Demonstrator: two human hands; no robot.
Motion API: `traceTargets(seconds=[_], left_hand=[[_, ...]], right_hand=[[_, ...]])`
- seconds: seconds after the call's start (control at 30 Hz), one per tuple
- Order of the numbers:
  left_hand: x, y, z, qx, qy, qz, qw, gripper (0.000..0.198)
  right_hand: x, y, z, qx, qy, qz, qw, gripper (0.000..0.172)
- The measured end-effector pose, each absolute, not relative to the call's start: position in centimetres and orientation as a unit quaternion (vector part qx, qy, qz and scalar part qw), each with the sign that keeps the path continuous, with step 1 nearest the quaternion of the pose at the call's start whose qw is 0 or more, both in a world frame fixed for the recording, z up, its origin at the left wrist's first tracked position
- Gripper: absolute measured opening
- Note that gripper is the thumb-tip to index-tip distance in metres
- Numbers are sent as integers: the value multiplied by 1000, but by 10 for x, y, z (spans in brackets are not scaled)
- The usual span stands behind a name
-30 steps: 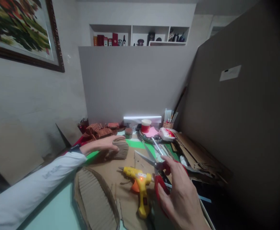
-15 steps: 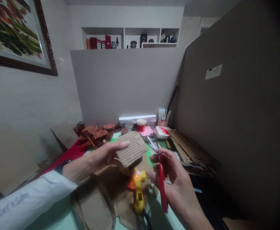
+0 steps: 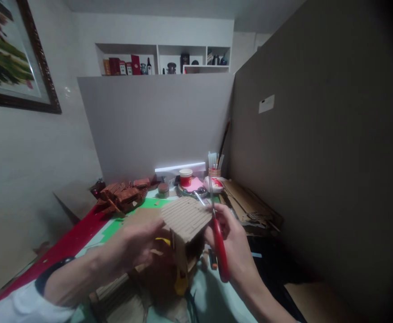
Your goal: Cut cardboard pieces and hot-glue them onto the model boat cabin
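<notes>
A ridged cardboard piece [image 3: 186, 217] with upright cardboard parts beneath it, like a small roofed model, is raised over the table. My right hand [image 3: 228, 240] grips red-handled scissors [image 3: 220, 251], blades pointing up and away, and its fingertips meet the right edge of the cardboard. At the left edge is my left hand [image 3: 139, 244], smeared by motion, thumb and fingers apart; whether it still touches the cardboard is unclear. Below, the yellow glue gun [image 3: 182, 285] is mostly hidden behind the model, its cable running toward me.
Reddish-brown model pieces [image 3: 124, 195] are heaped at the back left. A red-and-white cup [image 3: 186, 178], a small jar [image 3: 163, 190] and a brush holder [image 3: 214, 171] line the back. Stacked cardboard sheets [image 3: 246, 202] lie at right, beside a tall grey partition [image 3: 304, 157].
The cardboard model has tipped so its underside parts show, and moved against my right hand's fingers. My left hand has shifted left and down from its grip on it. The view has turned right.
</notes>
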State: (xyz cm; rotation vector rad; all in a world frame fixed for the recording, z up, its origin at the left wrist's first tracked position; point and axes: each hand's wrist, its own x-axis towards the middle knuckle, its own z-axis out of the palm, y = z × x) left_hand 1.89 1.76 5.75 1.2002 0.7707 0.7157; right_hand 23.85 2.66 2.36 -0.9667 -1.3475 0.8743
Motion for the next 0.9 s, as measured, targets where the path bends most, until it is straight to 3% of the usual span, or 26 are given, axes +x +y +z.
traceTargets(seconds=[0.13,0.3,0.57,0.77,0.9], left_hand=[[13,3,44,596,373,320,635,80],[19,-4,25,649,467,390,458,114],[17,1,17,644,401,433,488,143],[5,-7,20,663,414,441,442,139],[-8,-13,19,621,392,464,496,117]], right_hand=[[238,30,21,-405,-528,453,593,45],[228,28,11,-328,-485,564,582,43],[207,2,19,-236,-414,712,515,31],[204,-1,12,-215,-431,760,437,30],[208,1,3,-233,-431,768,412,40]])
